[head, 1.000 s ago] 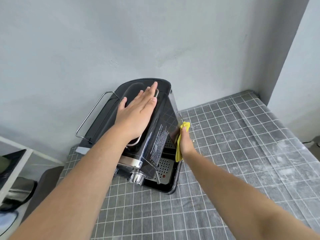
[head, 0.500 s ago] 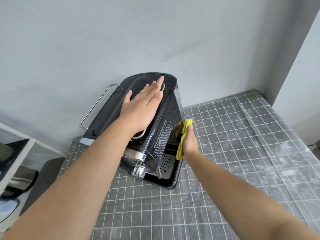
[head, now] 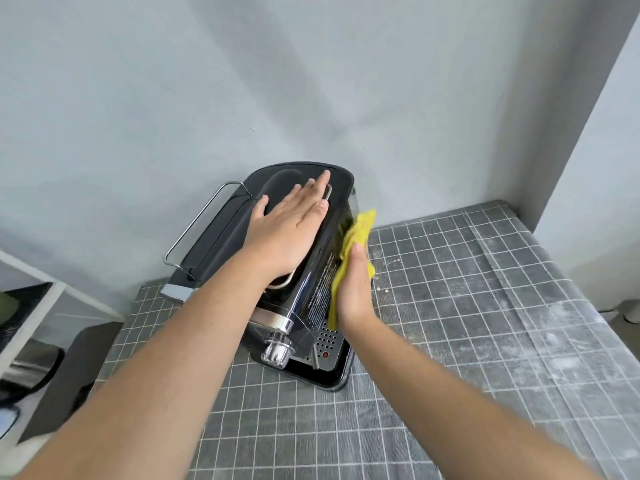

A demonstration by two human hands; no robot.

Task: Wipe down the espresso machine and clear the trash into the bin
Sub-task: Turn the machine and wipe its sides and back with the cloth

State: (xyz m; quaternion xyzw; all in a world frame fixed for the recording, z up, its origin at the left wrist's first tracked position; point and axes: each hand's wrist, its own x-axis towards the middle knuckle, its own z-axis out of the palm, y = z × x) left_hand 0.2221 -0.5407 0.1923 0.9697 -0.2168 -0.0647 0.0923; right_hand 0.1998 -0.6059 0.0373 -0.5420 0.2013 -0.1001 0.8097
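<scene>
The espresso machine [head: 221, 244] is black and sits on the worktop [head: 450, 306], with its back close to the grey wall [head: 242, 81]. The worktop has a grey cover with white squares on it.

The left hand [head: 287, 233] lies flat on top of the espresso machine. Its fingers are straight and close together and point to the wall. Its grip is wide open and it holds nothing, it just presses down on the top.

The right hand [head: 353, 289] is at the right side of the espresso machine. It presses a yellow cloth [head: 360, 226] on the shiny black side. The hand looks flat, with the cloth between the palm and the machine, so this grip looks open too and does not pinch the cloth. The fingers on the machine side are hidden. Part of the cloth sticks out above the hand, near the top right edge of the espresso machine.

A thin metal rail [head: 197, 223] runs round the left part of the top. At the front, below the hands, there is a shiny round metal part [head: 277, 351]. Next to it is a tray with little holes [head: 329, 341] and a small red dot.

White crumbs [head: 384, 289] lie on the worktop just to the right of the espresso machine. A white shelf [head: 34, 306] stands well off to the left
</scene>
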